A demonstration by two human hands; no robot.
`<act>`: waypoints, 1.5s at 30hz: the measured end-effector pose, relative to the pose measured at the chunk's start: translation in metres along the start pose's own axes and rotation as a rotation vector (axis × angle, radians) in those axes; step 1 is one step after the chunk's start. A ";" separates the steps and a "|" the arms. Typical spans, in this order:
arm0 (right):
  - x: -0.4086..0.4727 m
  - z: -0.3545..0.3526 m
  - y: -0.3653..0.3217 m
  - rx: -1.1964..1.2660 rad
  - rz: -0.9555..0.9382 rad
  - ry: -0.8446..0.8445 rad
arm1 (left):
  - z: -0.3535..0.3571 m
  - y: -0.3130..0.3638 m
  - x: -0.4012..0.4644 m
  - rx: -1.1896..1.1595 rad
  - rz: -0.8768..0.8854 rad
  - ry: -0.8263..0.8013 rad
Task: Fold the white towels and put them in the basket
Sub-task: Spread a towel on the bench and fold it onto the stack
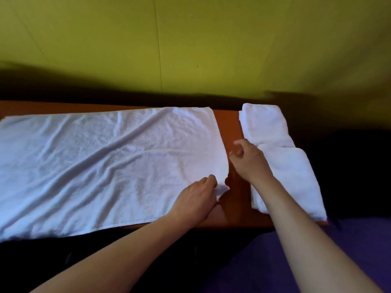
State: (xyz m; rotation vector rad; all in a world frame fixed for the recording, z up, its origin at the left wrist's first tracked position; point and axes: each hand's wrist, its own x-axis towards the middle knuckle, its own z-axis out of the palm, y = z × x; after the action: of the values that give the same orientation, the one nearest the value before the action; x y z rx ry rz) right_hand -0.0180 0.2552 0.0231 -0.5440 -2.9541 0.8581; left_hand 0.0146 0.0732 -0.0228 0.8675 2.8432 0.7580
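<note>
A large white towel (101, 161) lies spread flat and wrinkled across the orange-brown table (229, 123), reaching past the left edge of the view. My left hand (196, 199) pinches its near right corner, which is lifted a little off the table. My right hand (249, 159) hovers just right of the towel's right edge with fingers loosely curled, holding nothing. Two folded white towels lie at the right end of the table: one at the back (264, 125), one nearer (296, 178), partly under my right forearm. No basket is in view.
A yellow-green wall (190, 43) rises right behind the table. A purple surface (359, 246) fills the lower right, and dark shadow lies below the table's front edge. A narrow strip of bare table separates the spread towel from the folded ones.
</note>
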 end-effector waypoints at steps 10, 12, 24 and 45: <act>0.109 0.051 -0.053 0.478 0.361 -0.103 | -0.070 -0.012 -0.024 -0.644 -0.211 0.048; 0.123 0.059 -0.062 0.519 0.403 -0.099 | -0.077 -0.016 -0.026 -0.644 -0.223 0.055; 0.198 0.028 -0.067 0.372 0.403 0.153 | -0.095 -0.024 0.010 -0.825 -0.373 0.171; 0.160 -0.029 -0.162 0.845 0.187 0.209 | -0.138 -0.029 -0.042 -0.898 -0.402 0.315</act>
State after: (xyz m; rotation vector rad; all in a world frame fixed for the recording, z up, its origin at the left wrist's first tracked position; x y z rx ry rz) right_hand -0.2171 0.1961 0.1197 -0.7663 -2.0820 1.7739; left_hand 0.0061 -0.0310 0.0813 0.0440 2.2967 1.9592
